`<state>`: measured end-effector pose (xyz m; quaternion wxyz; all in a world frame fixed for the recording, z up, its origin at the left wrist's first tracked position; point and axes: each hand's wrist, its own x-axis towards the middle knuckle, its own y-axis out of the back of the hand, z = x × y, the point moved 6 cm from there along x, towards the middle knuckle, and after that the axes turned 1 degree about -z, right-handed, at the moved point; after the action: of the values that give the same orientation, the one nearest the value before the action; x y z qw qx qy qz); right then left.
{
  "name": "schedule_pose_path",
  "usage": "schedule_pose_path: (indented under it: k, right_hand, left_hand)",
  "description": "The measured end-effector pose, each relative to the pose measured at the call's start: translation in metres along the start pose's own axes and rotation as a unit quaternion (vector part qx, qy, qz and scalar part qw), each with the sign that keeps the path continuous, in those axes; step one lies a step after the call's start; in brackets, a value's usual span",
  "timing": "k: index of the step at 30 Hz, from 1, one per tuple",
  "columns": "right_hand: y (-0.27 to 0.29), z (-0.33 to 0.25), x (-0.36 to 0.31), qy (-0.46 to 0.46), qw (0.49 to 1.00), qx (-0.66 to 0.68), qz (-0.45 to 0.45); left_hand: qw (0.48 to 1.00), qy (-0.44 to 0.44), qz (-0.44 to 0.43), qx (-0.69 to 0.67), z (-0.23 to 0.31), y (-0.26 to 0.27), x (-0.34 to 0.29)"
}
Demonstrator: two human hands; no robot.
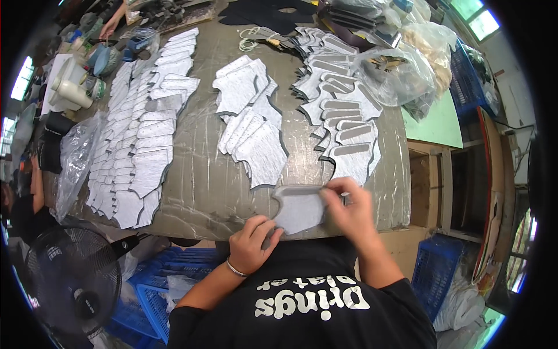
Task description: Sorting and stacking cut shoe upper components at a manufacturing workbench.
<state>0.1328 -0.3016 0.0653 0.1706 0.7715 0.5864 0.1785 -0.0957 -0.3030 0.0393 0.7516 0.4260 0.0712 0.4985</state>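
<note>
A light grey cut fabric piece (302, 210) with a darker grey strip along its far edge lies at the table's near edge. My right hand (352, 210) pinches its far right corner between thumb and fingers. Beside its near left corner my left hand (251, 243) is closed, fingers curled around a small dark grey thing that is mostly hidden. Beyond my hands, a loose group of similar grey pieces (261, 157) lies fanned out. To the right runs an overlapping row of pieces with grey strips (351, 134).
Long overlapping rows of grey pieces (152, 142) cover the table's left side. Clear plastic bags (401, 72) sit at the far right, and a white bottle (71, 92) stands far left. A black fan (72, 279) and blue crates (152, 308) are at lower left. Another person's hand (110, 26) shows far left.
</note>
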Motion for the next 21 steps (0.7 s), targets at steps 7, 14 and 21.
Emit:
schedule_pose_path:
  k: [7,14,21]
  right_hand:
    - [0.050,0.001,0.029,0.147,0.960,-0.207,0.117]
    - [-0.087,-0.016,0.025,0.287,0.877,-0.332,-0.195]
    - [-0.084,-0.016,-0.039,0.224,0.894,-0.339,-0.189]
  left_hand:
    - [0.877,0.239,-0.039,-0.416,-0.017,-0.007,-0.009]
    - [0.704,0.350,-0.247,-0.567,0.008,-0.032,-0.052]
    - [0.804,0.363,-0.089,-0.462,-0.007,-0.006,-0.045]
